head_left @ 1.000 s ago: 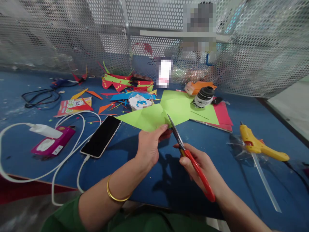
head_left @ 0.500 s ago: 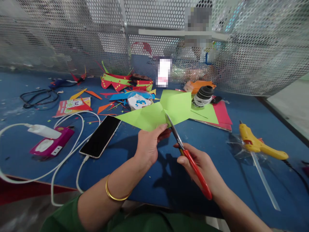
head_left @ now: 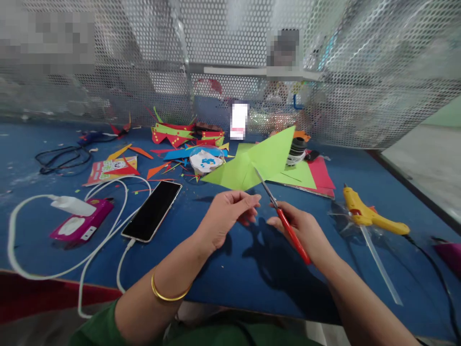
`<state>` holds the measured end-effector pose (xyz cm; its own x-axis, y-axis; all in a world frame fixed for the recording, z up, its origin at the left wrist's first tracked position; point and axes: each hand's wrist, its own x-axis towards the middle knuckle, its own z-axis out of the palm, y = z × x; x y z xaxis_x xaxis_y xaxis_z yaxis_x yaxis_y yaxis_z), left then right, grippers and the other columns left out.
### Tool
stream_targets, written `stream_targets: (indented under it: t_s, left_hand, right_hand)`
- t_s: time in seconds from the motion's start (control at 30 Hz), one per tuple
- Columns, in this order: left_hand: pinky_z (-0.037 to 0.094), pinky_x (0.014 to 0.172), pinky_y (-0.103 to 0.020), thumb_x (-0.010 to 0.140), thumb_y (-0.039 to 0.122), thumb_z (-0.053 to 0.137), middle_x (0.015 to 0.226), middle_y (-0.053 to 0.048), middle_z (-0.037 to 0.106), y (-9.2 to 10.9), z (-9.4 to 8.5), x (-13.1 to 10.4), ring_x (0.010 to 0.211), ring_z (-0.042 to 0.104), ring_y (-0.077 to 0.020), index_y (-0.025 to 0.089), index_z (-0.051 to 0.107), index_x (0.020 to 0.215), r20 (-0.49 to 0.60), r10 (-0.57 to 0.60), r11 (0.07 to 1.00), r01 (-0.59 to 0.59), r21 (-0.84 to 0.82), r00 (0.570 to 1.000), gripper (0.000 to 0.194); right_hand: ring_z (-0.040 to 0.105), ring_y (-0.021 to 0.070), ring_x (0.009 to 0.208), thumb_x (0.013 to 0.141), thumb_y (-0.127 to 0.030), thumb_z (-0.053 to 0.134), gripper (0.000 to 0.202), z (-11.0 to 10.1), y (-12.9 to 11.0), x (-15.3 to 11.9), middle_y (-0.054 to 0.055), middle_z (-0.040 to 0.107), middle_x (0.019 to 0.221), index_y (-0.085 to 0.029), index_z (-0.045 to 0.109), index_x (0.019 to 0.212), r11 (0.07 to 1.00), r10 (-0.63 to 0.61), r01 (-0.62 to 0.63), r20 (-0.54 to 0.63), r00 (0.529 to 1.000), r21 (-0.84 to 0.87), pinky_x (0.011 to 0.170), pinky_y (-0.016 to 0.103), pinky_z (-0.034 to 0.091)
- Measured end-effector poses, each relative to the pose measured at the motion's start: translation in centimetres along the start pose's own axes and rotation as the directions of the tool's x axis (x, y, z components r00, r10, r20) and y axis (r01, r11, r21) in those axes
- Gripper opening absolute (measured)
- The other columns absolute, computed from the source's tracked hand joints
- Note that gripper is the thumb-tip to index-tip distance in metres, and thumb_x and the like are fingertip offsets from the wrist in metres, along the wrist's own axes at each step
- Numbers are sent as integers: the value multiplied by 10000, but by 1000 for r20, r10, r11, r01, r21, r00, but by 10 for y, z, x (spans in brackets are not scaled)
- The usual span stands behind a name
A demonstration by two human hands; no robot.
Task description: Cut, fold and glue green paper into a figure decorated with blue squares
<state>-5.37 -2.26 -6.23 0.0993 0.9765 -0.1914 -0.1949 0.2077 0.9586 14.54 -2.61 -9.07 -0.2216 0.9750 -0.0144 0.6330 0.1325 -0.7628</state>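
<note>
My right hand (head_left: 300,230) grips red-handled scissors (head_left: 288,230), their blades pointing up and away to the left. The blade tips meet a light green sheet of paper (head_left: 266,156), which is creased and has one pointed corner raised at the right. My left hand (head_left: 230,214) is just below the sheet's near edge, fingers loosely curled and thumb apart from them. Nothing shows in it, and it looks separate from the paper. A gold bracelet (head_left: 169,295) is on the left wrist.
Left are a phone (head_left: 153,211) on a white cable and a purple power strip (head_left: 84,221). A yellow glue gun (head_left: 372,216) lies right. Behind are a tub of blue bits (head_left: 206,163), decorated paper glasses (head_left: 173,133), coloured paper sheets (head_left: 322,175) and a perforated metal screen (head_left: 144,86).
My left hand has come off the green sheet. The sheet has turned, its right corner now higher and its left tip farther right. The scissors have stayed at the paper.
</note>
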Motion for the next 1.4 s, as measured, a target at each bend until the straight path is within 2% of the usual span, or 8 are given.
stream_targets:
  t_s: [0.07, 0.13, 0.2, 0.27, 0.37, 0.43, 0.83, 1.4]
  left_hand:
    - [406, 516, -261, 736, 421, 782, 561, -28, 641, 15, -10, 6, 507, 548, -133, 198, 712, 636, -157, 265, 950, -229, 213, 951, 254]
    - [440, 624, -258, 761, 358, 770, 635, -21, 677, 29, -23, 16, 595, 583, -138, 216, 731, 672, -297, 538, 800, -368, 474, 789, 173]
    - [460, 710, -251, 740, 318, 793, 789, -34, 737, 38, -37, 26, 722, 636, -157, 234, 765, 799, -315, 639, 705, -371, 604, 702, 107]
    - [480, 763, -257, 682, 325, 842, 879, -67, 760, 41, -48, 34, 840, 671, -189, 232, 775, 891, -262, 600, 716, -360, 598, 756, 238]
    - [526, 759, -308, 614, 323, 877, 845, -97, 764, 35, -59, 38, 824, 697, -223, 213, 782, 874, -136, 326, 878, -246, 411, 936, 298]
    - [546, 761, -343, 589, 292, 881, 844, -109, 767, 30, -61, 36, 808, 705, -232, 209, 784, 801, 1, 148, 949, -143, 280, 989, 248]
    - [568, 799, -380, 624, 222, 866, 785, -66, 776, 21, -58, 35, 697, 704, -186, 180, 794, 746, 82, -196, 975, 186, 119, 977, 147]
    - [588, 720, -341, 661, 205, 830, 745, -54, 772, 22, -53, 32, 670, 709, -187, 186, 786, 703, 45, -280, 954, 272, 126, 959, 64]
  right_hand:
    - [356, 132, 563, 786, -738, 599, 592, -11, -3, 6, -38, 482, 607, -215, 677, 1054, 996, -53, 56, 60, 997, -62, 533, 262, 343]
    - [392, 135, 567, 796, -738, 587, 594, -23, -6, 10, -29, 515, 631, -211, 673, 1056, 995, -84, 92, 150, 985, -46, 542, 264, 352]
    - [408, 133, 573, 816, -720, 580, 579, -32, -7, 13, -29, 518, 647, -200, 662, 1057, 993, -117, 118, 250, 961, 12, 546, 260, 349]
    - [401, 129, 586, 832, -689, 593, 543, -39, -4, 14, -35, 508, 653, -200, 657, 1058, 989, -149, 138, 341, 928, 56, 549, 255, 334]
    - [384, 131, 613, 822, -686, 616, 521, -44, 5, 11, -35, 518, 677, -215, 662, 1041, 990, -139, 119, 432, 891, 73, 560, 253, 320]
    - [369, 135, 631, 804, -710, 620, 538, -45, 9, 7, -37, 496, 687, -225, 662, 1035, 994, -108, 92, 452, 886, 56, 570, 253, 316]
    - [361, 134, 639, 769, -767, 607, 609, -47, 3, 3, -40, 448, 687, -232, 655, 1056, 996, -17, 54, 457, 889, -68, 562, 242, 322]
    - [446, 99, 556, 619, -515, 881, 693, -45, 27, -3, -39, 543, 774, -254, 586, 1190, 976, 87, -182, 554, 828, 119, 457, 222, 309]
